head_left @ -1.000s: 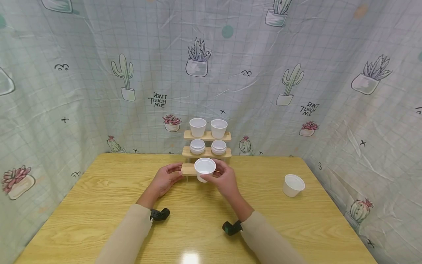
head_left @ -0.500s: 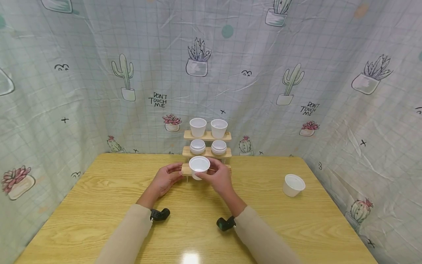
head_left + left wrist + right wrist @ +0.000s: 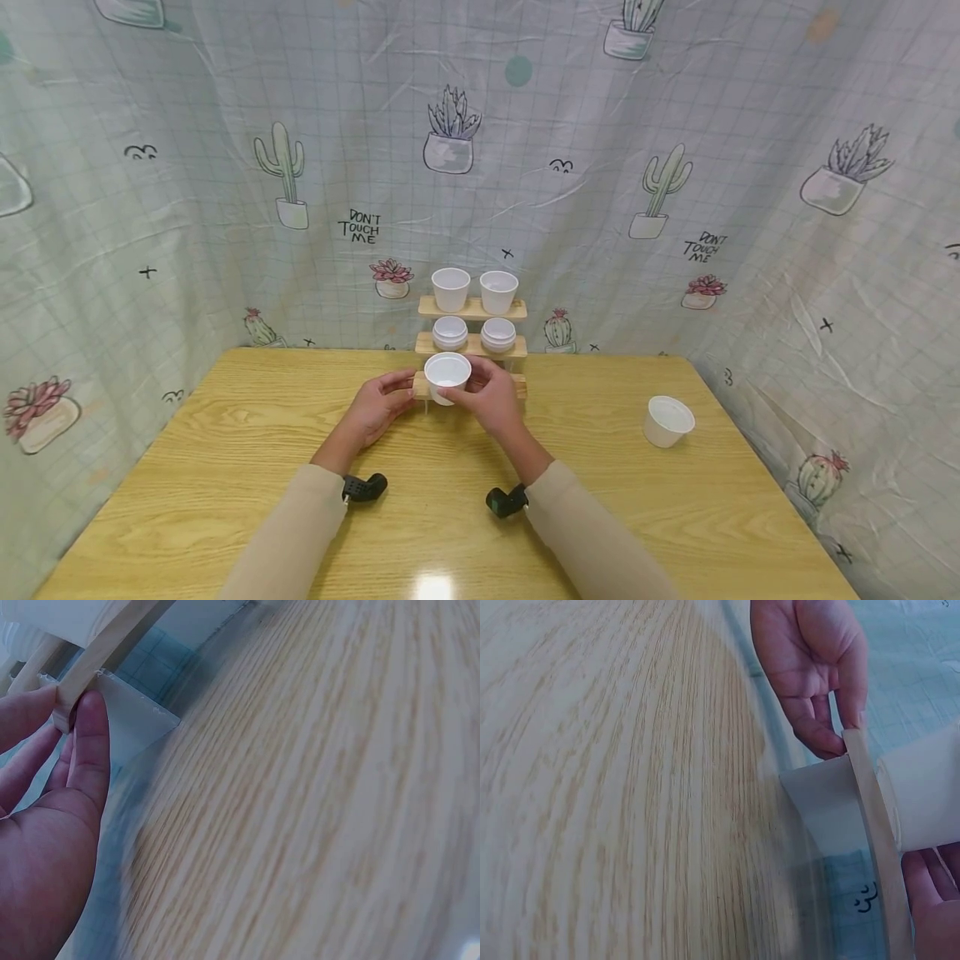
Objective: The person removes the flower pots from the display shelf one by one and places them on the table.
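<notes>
At the front of a three-tier wooden stand, my right hand (image 3: 491, 402) grips a white cup (image 3: 447, 375) by its side, thumb in front and fingers behind. The cup is upright at the left part of the lowest board (image 3: 519, 386). In the right wrist view its base is at the board's top face; whether it bears fully on it I cannot tell. My left hand (image 3: 377, 410) pinches the left end of that board, and in the left wrist view thumb and fingers close on the wooden edge (image 3: 101, 656). Part of the cup is hidden by my right hand.
Two tall white cups (image 3: 451, 290) stand on the top tier, and two short rounded white pots (image 3: 450, 333) on the middle one. Another white cup (image 3: 668, 421) is at the right of the wooden table (image 3: 600, 467). A patterned curtain (image 3: 360, 167) hangs behind.
My right hand has carried the white cup left along the lowest board, from its middle toward its left part. The left hand has stayed at the board's end.
</notes>
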Demonstrator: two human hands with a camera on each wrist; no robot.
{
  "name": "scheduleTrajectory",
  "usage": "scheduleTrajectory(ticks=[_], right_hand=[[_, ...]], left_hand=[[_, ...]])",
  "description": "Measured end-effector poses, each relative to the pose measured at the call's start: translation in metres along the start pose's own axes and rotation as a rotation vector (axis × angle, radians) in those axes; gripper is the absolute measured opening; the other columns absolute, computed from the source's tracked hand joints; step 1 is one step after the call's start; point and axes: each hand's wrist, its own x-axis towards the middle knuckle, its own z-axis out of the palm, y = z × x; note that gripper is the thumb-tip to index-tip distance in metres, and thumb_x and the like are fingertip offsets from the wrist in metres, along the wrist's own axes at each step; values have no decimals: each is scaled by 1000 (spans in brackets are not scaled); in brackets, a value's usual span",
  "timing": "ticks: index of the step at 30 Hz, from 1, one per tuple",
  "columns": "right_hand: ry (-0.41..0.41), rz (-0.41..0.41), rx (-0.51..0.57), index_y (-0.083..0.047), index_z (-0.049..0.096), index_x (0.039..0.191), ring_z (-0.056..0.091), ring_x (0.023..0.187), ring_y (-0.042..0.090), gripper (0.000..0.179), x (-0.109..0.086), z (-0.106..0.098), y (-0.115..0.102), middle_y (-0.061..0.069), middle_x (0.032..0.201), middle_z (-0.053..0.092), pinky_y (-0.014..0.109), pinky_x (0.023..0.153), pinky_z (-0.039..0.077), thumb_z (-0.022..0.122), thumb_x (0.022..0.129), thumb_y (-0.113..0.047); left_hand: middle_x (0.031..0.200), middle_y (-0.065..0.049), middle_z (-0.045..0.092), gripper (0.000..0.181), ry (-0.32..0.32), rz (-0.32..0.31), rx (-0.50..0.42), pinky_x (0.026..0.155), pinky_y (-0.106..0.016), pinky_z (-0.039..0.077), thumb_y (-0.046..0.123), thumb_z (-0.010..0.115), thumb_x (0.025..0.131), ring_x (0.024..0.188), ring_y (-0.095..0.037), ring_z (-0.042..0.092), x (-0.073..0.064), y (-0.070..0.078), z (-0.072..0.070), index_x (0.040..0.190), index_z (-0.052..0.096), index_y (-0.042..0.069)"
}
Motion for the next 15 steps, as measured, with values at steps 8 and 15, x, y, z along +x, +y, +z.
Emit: scheduleTrajectory(ticks=[8, 15], right_hand=[[-8, 1, 7, -10, 60, 124, 63, 106, 24, 67, 5, 2, 1, 11, 117, 65, 40, 90, 54, 87, 65, -27], [7, 2, -10, -13, 62, 120, 65, 99, 17, 68, 6, 4, 1, 6, 111, 67, 32, 85, 57, 87, 61, -36]], left_hand=[[122, -14, 50, 51, 4, 1, -1, 91, -28, 53, 5, 61, 90, 100, -14, 59, 1, 1, -1, 137, 44, 0], [123, -13, 49, 50, -1, 0, -1, 94, -31, 52, 4, 60, 90, 102, -14, 58, 0, 0, -1, 137, 44, 0]])
